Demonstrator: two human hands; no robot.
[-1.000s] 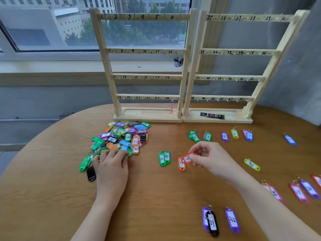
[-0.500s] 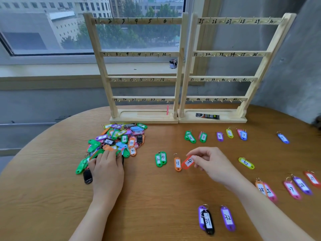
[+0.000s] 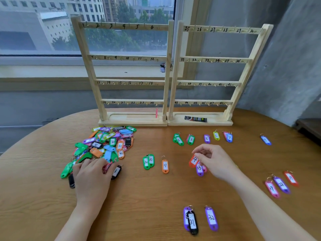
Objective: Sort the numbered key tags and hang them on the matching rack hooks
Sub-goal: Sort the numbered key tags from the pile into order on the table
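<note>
My right hand (image 3: 214,161) pinches red tag 4 (image 3: 193,160) above the tabletop (image 3: 139,197); left hand (image 3: 92,178) fingers lie flat on the tag pile (image 3: 104,143). Right rack tray (image 3: 217,119) holds a dark packet (image 3: 195,118).

Right hand (image 3: 215,160) pinches a red plastic tag marked 4 (image 3: 193,161) above the round wooden table (image 3: 156,197); left hand (image 3: 92,178) rests on the heap of coloured plastic tags (image 3: 106,145).

a dark sachet (image 3: 195,118) lies on a wooden table (image 3: 156,197) by a window (image 3: 86,25).
</note>
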